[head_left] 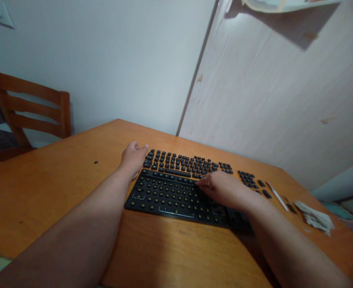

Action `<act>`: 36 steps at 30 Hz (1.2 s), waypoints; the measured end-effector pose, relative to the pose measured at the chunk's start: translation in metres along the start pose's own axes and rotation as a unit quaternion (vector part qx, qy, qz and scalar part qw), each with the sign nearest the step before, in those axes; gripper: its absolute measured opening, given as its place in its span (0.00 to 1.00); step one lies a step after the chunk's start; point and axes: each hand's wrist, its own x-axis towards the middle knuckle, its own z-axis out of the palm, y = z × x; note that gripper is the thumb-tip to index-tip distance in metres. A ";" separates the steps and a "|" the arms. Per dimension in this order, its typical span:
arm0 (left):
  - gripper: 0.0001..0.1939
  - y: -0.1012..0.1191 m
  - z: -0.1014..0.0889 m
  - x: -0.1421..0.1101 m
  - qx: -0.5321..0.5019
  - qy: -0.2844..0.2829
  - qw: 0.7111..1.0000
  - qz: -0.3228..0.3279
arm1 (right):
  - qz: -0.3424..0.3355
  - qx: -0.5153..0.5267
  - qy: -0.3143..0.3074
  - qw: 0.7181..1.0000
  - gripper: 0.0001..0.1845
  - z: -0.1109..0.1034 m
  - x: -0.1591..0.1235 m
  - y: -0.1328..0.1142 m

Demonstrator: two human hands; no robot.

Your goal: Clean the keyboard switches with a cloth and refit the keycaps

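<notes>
A black keyboard lies on the table with most of its key positions bare and a row of keycaps along its far edge. My right hand reaches over that far row, fingertips pressed together at the keycaps; whatever is between them is hidden. My left hand rests by the keyboard's far left corner, thumb and fingers apart, nothing visible in it. Beyond the keyboard, loose black keycaps are laid out in keyboard order, with the long space bar nearest. A further group of keycaps sits to the right.
On the wooden table's right side are a white pen-like stick, a small dark piece and a crumpled whitish cloth. A tiny black piece lies at left. A wooden chair stands beyond; walls back the table.
</notes>
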 end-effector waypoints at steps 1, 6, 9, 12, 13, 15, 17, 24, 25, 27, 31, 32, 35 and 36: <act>0.37 0.000 0.000 0.000 0.000 0.000 1.000 0.000 | -0.002 0.001 0.000 1.000 0.14 0.000 0.000 0.000; 0.38 -0.002 0.000 0.001 -0.004 -0.002 1.000 -0.006 | -0.018 0.008 0.001 1.000 0.15 -0.009 -0.003 0.003; 0.39 -0.002 0.000 0.001 -0.008 -0.003 1.000 -0.003 | -0.023 0.007 0.001 1.000 0.16 -0.012 -0.005 0.004; 0.39 -0.001 0.001 0.000 -0.008 -0.001 1.000 0.000 | -0.020 0.006 0.005 1.000 0.15 -0.010 -0.004 0.004; 0.38 -0.001 0.001 0.000 -0.008 -0.001 1.000 -0.001 | -0.018 0.005 0.004 1.000 0.15 -0.009 -0.003 0.003; 0.38 -0.001 0.001 0.000 -0.007 0.000 1.000 -0.002 | -0.014 0.002 -0.002 1.000 0.15 -0.006 -0.002 0.002; 0.38 -0.001 0.001 0.001 -0.008 0.000 1.000 -0.003 | -0.012 -0.001 -0.008 1.000 0.15 -0.004 -0.001 0.002; 0.38 -0.005 0.001 0.005 -0.022 0.002 1.000 0.001 | -0.021 0.007 -0.006 1.000 0.16 -0.007 -0.002 0.006; 0.38 -0.006 0.001 0.005 -0.024 0.003 1.000 0.001 | -0.020 0.010 -0.002 1.000 0.16 -0.008 -0.002 0.007; 0.38 -0.008 0.001 0.008 -0.028 0.007 1.000 0.000 | -0.017 0.016 0.004 1.000 0.16 -0.009 -0.002 0.009; 0.37 -0.011 0.000 0.012 -0.038 0.008 0.999 -0.002 | -0.010 0.031 0.000 0.999 0.16 -0.007 -0.001 0.011; 0.37 -0.012 -0.001 0.013 -0.037 0.006 0.999 0.000 | -0.011 0.034 -0.004 0.999 0.16 -0.006 -0.001 0.011; 0.37 -0.012 -0.002 0.014 -0.030 0.000 1.000 0.005 | -0.013 0.040 -0.012 0.999 0.16 -0.003 0.003 0.011; 0.37 -0.012 -0.003 0.015 -0.030 -0.002 1.000 0.004 | -0.015 0.041 -0.012 0.999 0.16 -0.002 0.005 0.011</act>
